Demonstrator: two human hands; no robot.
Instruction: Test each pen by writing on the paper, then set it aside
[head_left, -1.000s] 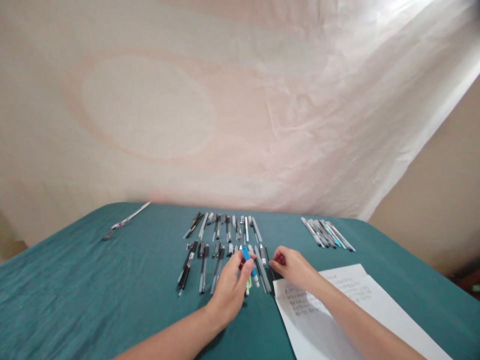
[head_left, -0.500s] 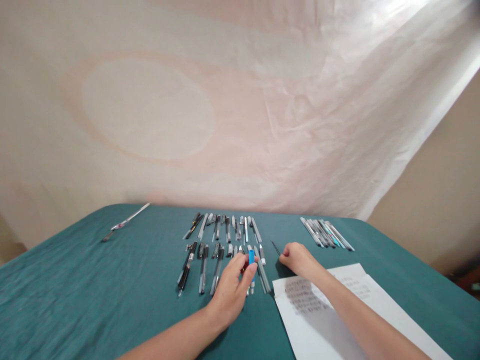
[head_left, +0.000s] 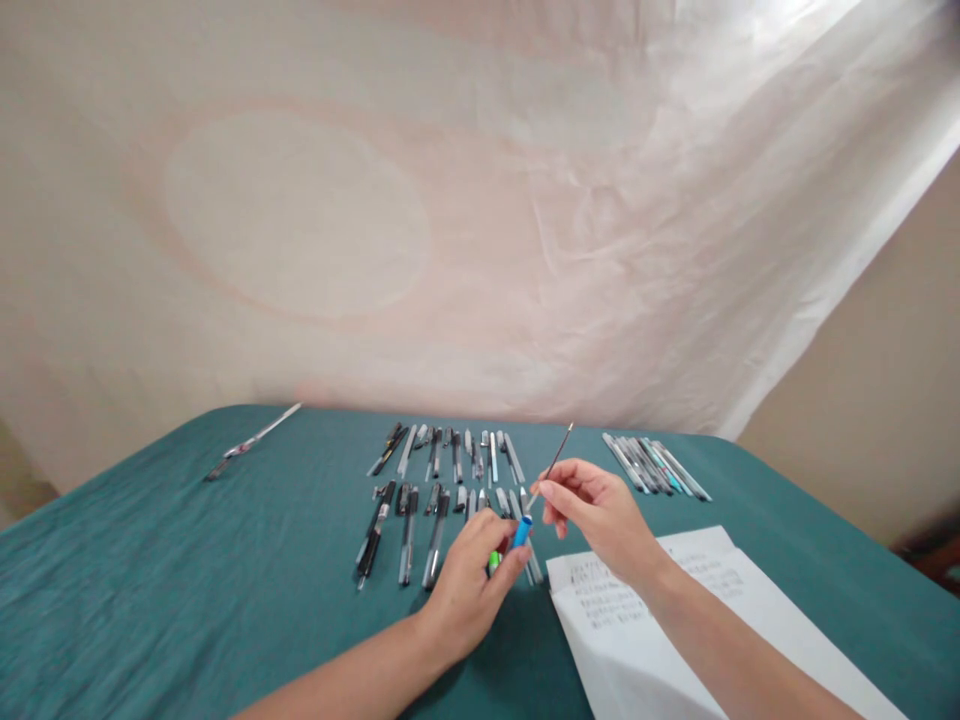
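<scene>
My left hand (head_left: 472, 585) is closed on a blue pen barrel (head_left: 521, 531) just above the near row of pens. My right hand (head_left: 600, 512) pinches a thin pen refill (head_left: 555, 462) that slants up and to the right, with its lower end at the barrel's mouth. Both hands hover over the teal tablecloth (head_left: 187, 580), in front of two rows of dark and grey pens (head_left: 442, 480). A green-tipped pen (head_left: 494, 560) peeks out beside my left fingers.
A white printed sheet (head_left: 675, 620) lies under my right forearm at the near right. Another bundle of pens (head_left: 652, 465) lies at the far right. A lone long pen (head_left: 251, 440) rests at the far left edge. A pale draped cloth (head_left: 450, 200) hangs behind the table.
My right hand picked the thin refill up from the table and raised it, bringing its end to the blue barrel. My left hand tilted the barrel toward the right.
</scene>
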